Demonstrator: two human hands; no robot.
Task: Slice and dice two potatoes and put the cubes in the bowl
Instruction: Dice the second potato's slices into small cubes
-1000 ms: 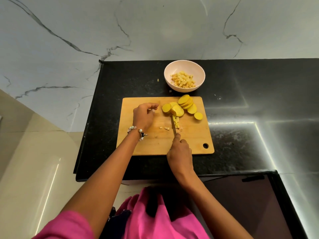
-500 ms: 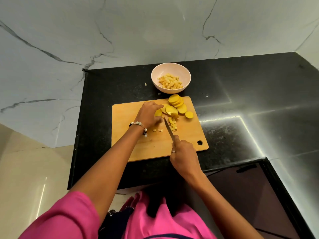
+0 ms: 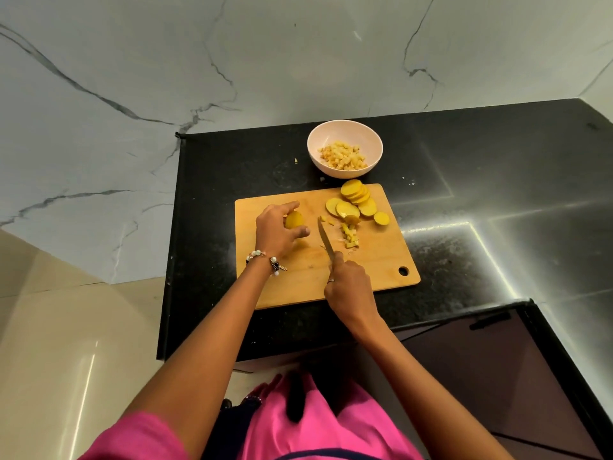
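On the wooden cutting board (image 3: pixel 298 280), my left hand (image 3: pixel 277 229) holds a round potato slice (image 3: pixel 294 220) between curled fingers and thumb, at the board's left half. My right hand (image 3: pixel 348 287) grips a knife (image 3: pixel 325 240) whose blade points away from me, tip down near the board's middle. Several round potato slices (image 3: pixel 355 202) lie fanned at the board's far right corner. A small heap of potato cubes (image 3: pixel 350 234) sits just right of the blade. The white bowl (image 3: pixel 345 129) behind the board holds many potato cubes (image 3: pixel 343 156).
The board lies on a black stone counter (image 3: pixel 464 194) whose left edge drops to a beige floor (image 3: pixel 66 327). A marble wall (image 3: pixel 232 61) rises behind. A stray potato bit (image 3: pixel 296 160) lies left of the bowl. A dark cabinet front (image 3: pixel 481 360) is below right.
My left hand has taken one slice from the pile and carried it left across the board. The knife has followed a little to the left, away from the cubes.
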